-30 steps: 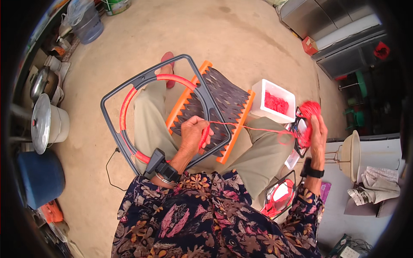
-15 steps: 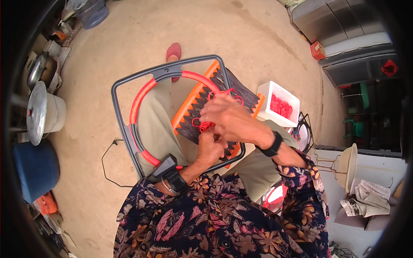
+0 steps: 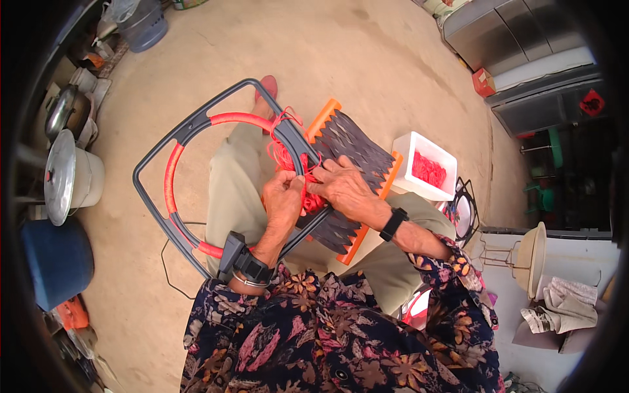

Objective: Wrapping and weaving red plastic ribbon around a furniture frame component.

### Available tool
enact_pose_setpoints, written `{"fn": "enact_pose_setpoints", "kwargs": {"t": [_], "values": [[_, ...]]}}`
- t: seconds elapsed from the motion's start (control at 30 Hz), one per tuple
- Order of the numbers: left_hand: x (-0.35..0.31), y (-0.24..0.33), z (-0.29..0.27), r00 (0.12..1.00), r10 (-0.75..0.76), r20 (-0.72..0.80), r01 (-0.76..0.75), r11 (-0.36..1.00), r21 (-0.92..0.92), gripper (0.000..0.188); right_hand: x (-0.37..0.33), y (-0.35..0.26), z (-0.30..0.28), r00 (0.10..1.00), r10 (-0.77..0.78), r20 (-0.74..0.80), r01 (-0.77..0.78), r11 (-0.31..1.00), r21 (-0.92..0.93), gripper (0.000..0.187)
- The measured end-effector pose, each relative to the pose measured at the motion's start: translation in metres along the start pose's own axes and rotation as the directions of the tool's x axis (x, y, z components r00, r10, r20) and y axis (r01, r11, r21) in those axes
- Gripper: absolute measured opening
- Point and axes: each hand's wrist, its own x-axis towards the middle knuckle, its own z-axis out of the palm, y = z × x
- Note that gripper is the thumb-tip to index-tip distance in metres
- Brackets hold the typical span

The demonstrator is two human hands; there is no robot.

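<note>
Head view: black plastic frame with round inner ring [image 3: 194, 124], part-wrapped in red cord [image 3: 169, 180], tilted over lap. Left hand [image 3: 283, 198] pinches ring's right side; right hand [image 3: 349, 190], fingers bent, meets it there; whether it grips cord, cannot tell. Tangled red cord bundle [image 3: 282, 154] hangs at ring, loops crossing frame's right bar: slack could snag or knot; weak left hold could loosen wrap. Right: dark strap panel with orange bars [image 3: 357, 147]; farther right, white open box [image 3: 405, 157] holding red strands [image 3: 429, 169].

On the right side of the dark frame [image 3: 194, 125], the left hand [image 3: 283, 204] gripped its inner ring [image 3: 171, 180], and the right hand [image 3: 350, 191] touched red cord [image 3: 280, 156]. Right of the frame were orange-edged webbing [image 3: 354, 149], then a white box [image 3: 424, 186]; left, a lidded pot [image 3: 86, 179] and blue tub [image 3: 59, 262].
</note>
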Motion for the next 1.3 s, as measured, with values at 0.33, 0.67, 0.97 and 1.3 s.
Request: {"fn": "enact_pose_setpoints", "kwargs": {"t": [0.33,0.67,0.97,1.3], "values": [[-0.006,0.012,0.0,0.996,-0.037,0.085,0.047,0.992,-0.113,0.014,-0.019,-0.001,-0.034,0.962,0.228,-0.148,-0.093,0.787,0.61,0.013],[-0.025,0.002,0.001,0.92,-0.236,0.312,0.263,0.963,-0.049,0.012,-0.203,-0.014,-0.153,0.037,0.99,0.135,0.084,-0.137,0.987,0.035],[-0.028,-0.003,0.008,0.919,-0.225,0.323,0.262,0.962,-0.077,0.013,-0.181,0.031,-0.118,0.337,0.897,-0.286,-0.615,0.439,0.654,0.025],[-0.063,-0.03,0.03,0.92,-0.112,0.377,0.123,0.992,-0.005,0.005,0.021,-0.005,-0.048,0.998,-0.015,0.055,0.007,0.989,0.146,0.04]]}}
